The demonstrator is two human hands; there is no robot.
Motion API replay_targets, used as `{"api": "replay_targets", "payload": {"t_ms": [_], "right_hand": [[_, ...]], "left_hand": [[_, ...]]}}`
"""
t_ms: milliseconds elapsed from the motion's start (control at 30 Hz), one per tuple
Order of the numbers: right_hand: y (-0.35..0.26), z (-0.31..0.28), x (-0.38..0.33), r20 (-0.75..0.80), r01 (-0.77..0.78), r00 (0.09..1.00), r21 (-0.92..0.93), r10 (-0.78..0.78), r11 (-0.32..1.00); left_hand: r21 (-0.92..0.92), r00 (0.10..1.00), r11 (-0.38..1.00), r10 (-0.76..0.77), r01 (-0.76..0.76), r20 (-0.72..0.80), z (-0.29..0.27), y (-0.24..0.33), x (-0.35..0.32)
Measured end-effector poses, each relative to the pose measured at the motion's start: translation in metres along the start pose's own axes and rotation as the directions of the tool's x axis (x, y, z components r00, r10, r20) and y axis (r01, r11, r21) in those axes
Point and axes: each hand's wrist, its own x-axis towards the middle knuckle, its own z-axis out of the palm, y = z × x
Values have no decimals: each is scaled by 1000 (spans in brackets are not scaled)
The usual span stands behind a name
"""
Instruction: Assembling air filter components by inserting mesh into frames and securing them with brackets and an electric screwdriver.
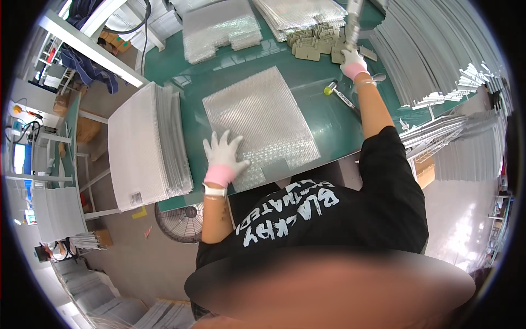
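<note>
My left hand [223, 156], in a white glove with a pink cuff, lies with fingers spread on the lower left of a translucent ribbed plastic sheet [260, 115]. The sheet rests on the green tabletop [334, 129]. At the far right of the table my right hand [354, 63], gloved the same way, has its fingers drawn together at the lower end of a pale upright bar [354, 24]. Beside these fingers lies a heap of small beige plates [313, 43]. What the right fingers hold, if anything, is too small to make out.
A marker [344, 97] with a yellow-green end lies near my right forearm. Stacked white sheets [139, 145] stand at the table's left, and bubble-like clear sheets [219, 30] lie at the back. Tall grey sheet stacks [433, 49] fill the right. A fan [181, 222] is below.
</note>
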Motion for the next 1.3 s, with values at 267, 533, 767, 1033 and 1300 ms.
{"api": "replay_targets", "payload": {"t_ms": [267, 533, 767, 1033, 1300], "right_hand": [[16, -13, 13, 231, -42, 972, 3, 40, 999], [-66, -57, -145, -467, 532, 835, 553, -291, 641], [-93, 14, -396, 445, -564, 593, 825, -671, 49], [-106, 61, -408, 470, -798, 559, 530, -684, -288], [-105, 43, -396, 489, -543, 609, 831, -624, 121]], "left_hand": [[-536, 841, 734, 88, -417, -534, 38, 47, -104], [-713, 859, -673, -233, 196, 456, 119, 79, -112], [-939, 917, -329, -335, 101, 216, 143, 83, -108], [-876, 972, 459, -96, -149, -216, 161, 80, -131], [-923, 988, -374, -83, 90, 130, 171, 83, -125]]}}
